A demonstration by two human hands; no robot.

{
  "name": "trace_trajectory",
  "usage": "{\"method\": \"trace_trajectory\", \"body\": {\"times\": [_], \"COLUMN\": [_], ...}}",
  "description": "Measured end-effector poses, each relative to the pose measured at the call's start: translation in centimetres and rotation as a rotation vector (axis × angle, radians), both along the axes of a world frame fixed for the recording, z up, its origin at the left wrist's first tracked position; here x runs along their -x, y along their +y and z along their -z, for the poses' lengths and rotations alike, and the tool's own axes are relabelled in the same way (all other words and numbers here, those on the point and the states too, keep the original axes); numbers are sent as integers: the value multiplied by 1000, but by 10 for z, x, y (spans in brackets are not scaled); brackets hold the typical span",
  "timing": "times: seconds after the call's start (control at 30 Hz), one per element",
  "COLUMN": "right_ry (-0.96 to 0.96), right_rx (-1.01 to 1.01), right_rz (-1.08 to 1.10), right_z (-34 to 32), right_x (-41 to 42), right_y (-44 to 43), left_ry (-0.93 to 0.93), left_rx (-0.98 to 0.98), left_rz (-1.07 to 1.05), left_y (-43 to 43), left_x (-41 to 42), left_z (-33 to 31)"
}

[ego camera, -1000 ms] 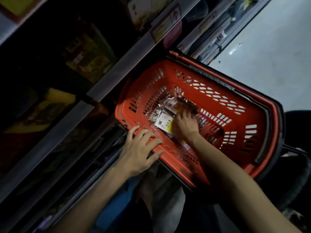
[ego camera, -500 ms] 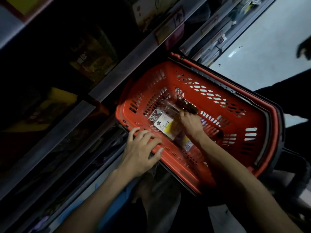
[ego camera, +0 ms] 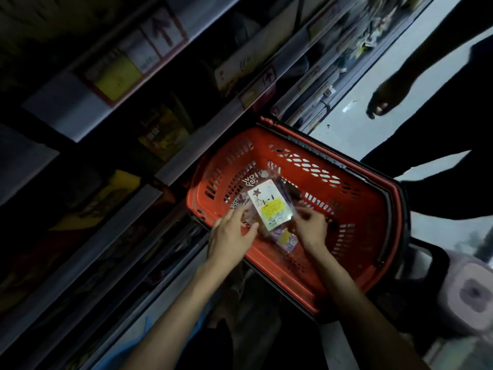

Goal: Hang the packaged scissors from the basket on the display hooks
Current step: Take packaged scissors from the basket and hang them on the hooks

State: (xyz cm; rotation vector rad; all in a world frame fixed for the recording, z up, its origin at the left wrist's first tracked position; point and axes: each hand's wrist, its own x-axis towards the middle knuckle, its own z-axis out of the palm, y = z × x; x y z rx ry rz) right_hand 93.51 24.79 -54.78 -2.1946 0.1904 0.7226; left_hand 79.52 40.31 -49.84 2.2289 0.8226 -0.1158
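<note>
At the far left we see dark store shelves with grey metal front rails [ego camera: 88, 102]. One rail carries a white price card with a red arrow [ego camera: 162, 36], and yellow-printed boxed goods [ego camera: 165, 134] stand in the gloom on the shelves.

Next comes the left hand [ego camera: 232, 233], which reaches over the near rim of the red slotted plastic basket [ego camera: 282, 268]. Its fingers lie loosely stretched, with the tips on a crinkled clear wrap with white lettering [ego camera: 240, 201] that lies in the basket. The thumb is spread apart and points at the lower edge of the packet beside it. We cannot see this hand closed around anything.

Just right of it is the scissors packet [ego camera: 269, 206], flat clear plastic over a white card with a yellow label. It is tilted up above the basket floor and sits between the two hands. We cannot make out the scissors themselves.

The right hand [ego camera: 310, 228] has its fingers curled at the packet's lower right corner and pinches it there. Below the packet, a purple-printed pack [ego camera: 286, 239] lies on the basket floor. Black carrying handles [ego camera: 389, 209] lie folded along the basket's far rim.

Further right is the pale grey floor [ego camera: 354, 129]. Above it hangs another person's hand [ego camera: 381, 102], on an arm beside dark clothing. A blurred, pale lilac, rounded object [ego camera: 472, 292] sits at the bottom right.
</note>
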Motion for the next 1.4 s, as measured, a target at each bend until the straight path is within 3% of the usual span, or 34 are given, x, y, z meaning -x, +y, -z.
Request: {"method": "trace_trajectory", "body": {"times": [0.1, 0.3, 0.4, 0.53, 0.67, 0.77, 0.93, 1.0, 1.1, 1.23, 1.4], "right_ry": [179, 229, 209, 149, -106, -399, -796, -801, -777, -697, -340], "right_rx": [-305, -507, -518, -456, -306, -155, 39, 49, 7, 40, 40], "right_rz": [195, 150, 108, 152, 159, 23, -550, -689, -665, -351, 23], "right_z": [-36, -92, -109, -129, -144, -169, -171, -169, -171, -186, -212], "right_x": [8, 36, 43, 42, 38, 45, 73, 88, 105, 95, 60], "right_y": [2, -4, -9, -20, -31, -29, -18, -9, -7, -13, -11], "left_ry": [-51, -170, -226, -250, -212, -227, -192, -220, -257, -230, -231], "left_rx": [382, 836, 942, 904, 924, 1046, 1410, 1401, 1210, 1164, 1064], "left_rz": [-371, -736, -764, -811, -893, -865, -741, -760, -739, -612, -438], "left_y": [2, 3, -1, -1, 6, 4, -10, -17, -22, -24, -30], "left_x": [-23, -46, -45, -40, -39, -40, -50, -52, -49, -44, -41], "left_z": [-15, -25, -33, -47, -55, -65, -94, -97, -95, -97, -106]}}
